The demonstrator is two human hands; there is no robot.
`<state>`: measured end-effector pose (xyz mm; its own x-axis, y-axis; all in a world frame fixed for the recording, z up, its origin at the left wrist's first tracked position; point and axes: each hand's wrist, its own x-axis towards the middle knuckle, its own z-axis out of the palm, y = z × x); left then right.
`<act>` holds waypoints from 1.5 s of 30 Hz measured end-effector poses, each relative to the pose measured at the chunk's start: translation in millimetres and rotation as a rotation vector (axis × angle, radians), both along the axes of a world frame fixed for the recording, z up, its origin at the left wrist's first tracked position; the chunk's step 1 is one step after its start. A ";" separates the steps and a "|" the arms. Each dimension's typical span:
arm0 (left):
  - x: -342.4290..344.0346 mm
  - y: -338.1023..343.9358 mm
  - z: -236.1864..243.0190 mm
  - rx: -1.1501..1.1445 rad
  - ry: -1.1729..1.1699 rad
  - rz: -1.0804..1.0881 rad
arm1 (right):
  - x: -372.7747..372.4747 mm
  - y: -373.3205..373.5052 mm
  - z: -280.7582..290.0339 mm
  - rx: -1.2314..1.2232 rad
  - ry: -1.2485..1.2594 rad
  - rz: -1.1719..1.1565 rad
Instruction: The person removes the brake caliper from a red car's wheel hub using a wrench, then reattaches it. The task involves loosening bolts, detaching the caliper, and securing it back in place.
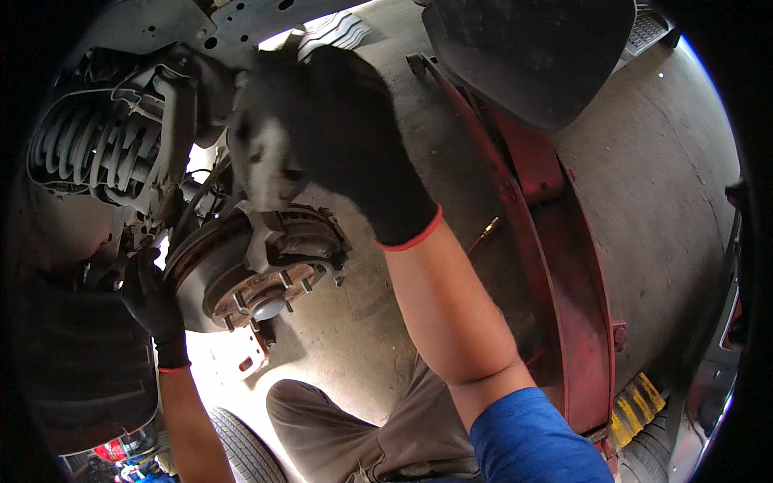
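My right hand (346,129), in a black glove with a red cuff, is closed round a grey metal brake caliper (270,165), blurred by motion, above the hub. Below it sit the brake disc (201,270), the caliper bracket (302,241) and the wheel hub (262,302) with several bare studs. My left hand (153,304), gloved the same way, reaches up by the disc's inner side. Its fingers look curled in the dark there; what they hold is hidden. A coil spring (97,153) and a suspension arm (179,121) stand at the upper left.
A long red floor jack (564,298) lies along my right. A dark flap (531,56) hangs at the top right. On the concrete floor are a brass-tipped fitting (489,228) and a tyre (245,447) at the lower left. A yellow-and-black block (636,410) sits at the lower right.
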<state>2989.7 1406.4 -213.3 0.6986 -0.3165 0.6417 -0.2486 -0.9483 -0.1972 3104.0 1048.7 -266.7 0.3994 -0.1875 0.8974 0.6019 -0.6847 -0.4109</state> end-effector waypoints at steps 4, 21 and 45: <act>-0.1 5.9 -2.6 -0.149 0.030 0.030 | -21.3 9.3 58.3 -0.161 -0.008 0.208; 25.7 -130.1 84.4 -0.089 0.306 -0.383 | -19.7 14.2 85.7 -0.352 0.188 0.833; 42.2 -88.0 36.1 -0.081 0.009 -0.316 | -143.7 74.8 -147.2 0.368 0.562 0.338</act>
<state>3031.9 1318.5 -177.3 0.5793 -0.4665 0.6684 -0.5347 -0.8364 -0.1204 2960.2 1123.6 -413.9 0.8679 -0.2216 0.4446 0.3872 -0.2591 -0.8849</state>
